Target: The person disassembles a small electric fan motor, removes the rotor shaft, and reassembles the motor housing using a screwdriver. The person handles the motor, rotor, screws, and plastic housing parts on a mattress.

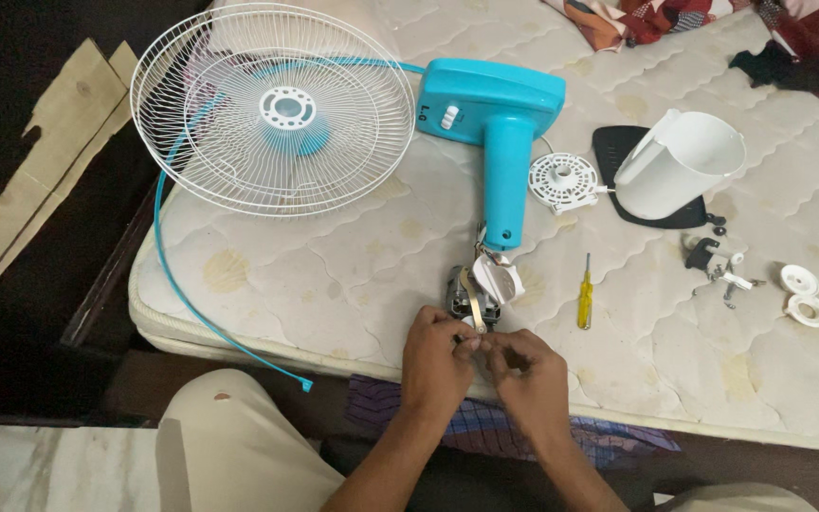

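Observation:
A fan motor (478, 289) with a metal bracket lies on the mattress (353, 275), joined by wires to the turquoise fan stand (500, 133). My left hand (438, 360) and my right hand (528, 374) meet at the motor's near end, fingertips pinched together on it; what they pinch is too small to tell. The white wire fan guard (272, 109) lies at the left, with a turquoise rim ring (177, 275) trailing off the mattress edge.
A yellow-handled screwdriver (585, 296) lies right of the motor. Farther right are a white round grille part (563, 182), a white kettle-like jug (680, 166) on a black plate, small loose parts (718, 261) and white caps (803, 294). Cardboard (40, 161) lies on the floor.

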